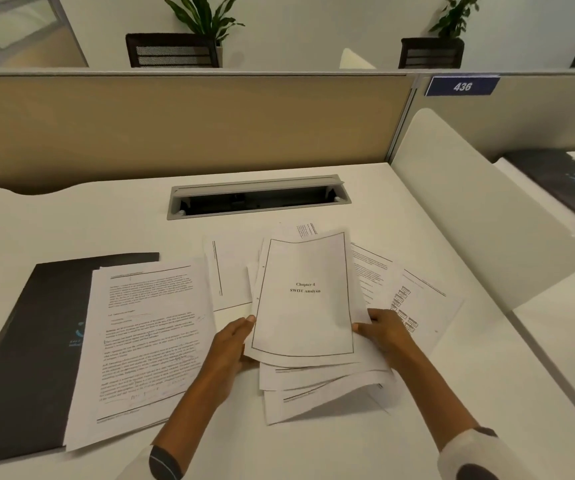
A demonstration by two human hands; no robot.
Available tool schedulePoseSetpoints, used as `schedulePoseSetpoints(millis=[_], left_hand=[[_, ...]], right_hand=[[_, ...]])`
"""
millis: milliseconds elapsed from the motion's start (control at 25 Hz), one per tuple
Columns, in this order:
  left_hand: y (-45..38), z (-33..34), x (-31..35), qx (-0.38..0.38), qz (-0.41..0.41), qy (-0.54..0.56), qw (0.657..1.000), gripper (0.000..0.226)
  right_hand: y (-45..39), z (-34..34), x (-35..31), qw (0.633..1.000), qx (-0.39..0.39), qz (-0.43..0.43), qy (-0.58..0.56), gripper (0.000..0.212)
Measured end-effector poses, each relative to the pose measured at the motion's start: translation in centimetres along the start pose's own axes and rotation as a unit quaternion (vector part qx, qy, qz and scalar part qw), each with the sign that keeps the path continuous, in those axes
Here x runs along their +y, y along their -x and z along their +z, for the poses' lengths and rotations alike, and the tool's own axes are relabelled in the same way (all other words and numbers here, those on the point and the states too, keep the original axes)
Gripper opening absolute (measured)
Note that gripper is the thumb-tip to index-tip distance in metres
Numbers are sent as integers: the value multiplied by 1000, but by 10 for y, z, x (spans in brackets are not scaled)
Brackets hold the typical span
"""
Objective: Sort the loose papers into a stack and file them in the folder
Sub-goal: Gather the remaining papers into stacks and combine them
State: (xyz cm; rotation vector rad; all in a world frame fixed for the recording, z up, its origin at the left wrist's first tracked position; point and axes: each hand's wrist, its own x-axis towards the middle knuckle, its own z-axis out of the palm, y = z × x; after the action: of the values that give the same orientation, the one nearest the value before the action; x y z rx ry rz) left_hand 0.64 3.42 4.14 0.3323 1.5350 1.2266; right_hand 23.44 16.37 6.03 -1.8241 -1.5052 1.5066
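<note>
Nearest are two sleeved forearms reaching out over the white bench (71,220), which carries everything. On its left lies the dark folder (26,341), closed and flat, a printed page (147,341) lapping its right edge; filing has not begun, I judge. In the middle, both hands hold a gathered bundle of papers (303,306), the "Chapter 4" sheet on top, its far end raised off the bench, probably so the edges can be squared. The left hand (234,344) clasps the bundle's left edge, thumb on top; the right hand (383,336) grips the right edge likewise. More loose sheets (417,299) fan out beneath and to the right, uncollected. Behind sits an open cable tray (258,197).
</note>
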Motion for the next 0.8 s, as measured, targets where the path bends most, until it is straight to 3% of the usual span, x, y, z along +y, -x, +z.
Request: schedulePoseSetpoints(millis=[120, 280, 360, 440, 520, 560, 680, 800], left_hand=[[-6, -19, 4, 6, -31, 57, 998, 32], [-11, -42, 1, -14, -27, 43, 999, 32], [-9, -51, -3, -13, -9, 58, 998, 31], [-7, -62, -7, 6, 10, 75, 997, 33], [-4, -73, -8, 25, 33, 94, 995, 29], [-1, -78, -7, 31, 44, 103, 993, 28], [6, -90, -6, 53, 66, 125, 989, 34], [12, -100, -8, 77, 82, 131, 985, 35]], right_hand=[[7, 10, 1, 996, -22, -21, -81, 13], [15, 30, 8, 992, -88, -62, -72, 5], [8, 34, 9, 996, 43, -78, 1, 23], [-3, 31, 7, 951, 221, -55, 209, 53], [-11, 30, 2, 908, 251, 27, 334, 82], [-13, 31, -3, 908, 233, 59, 344, 92], [-26, 36, -18, 946, 201, 76, 242, 100], [-31, 26, -13, 964, 233, 68, 109, 75]])
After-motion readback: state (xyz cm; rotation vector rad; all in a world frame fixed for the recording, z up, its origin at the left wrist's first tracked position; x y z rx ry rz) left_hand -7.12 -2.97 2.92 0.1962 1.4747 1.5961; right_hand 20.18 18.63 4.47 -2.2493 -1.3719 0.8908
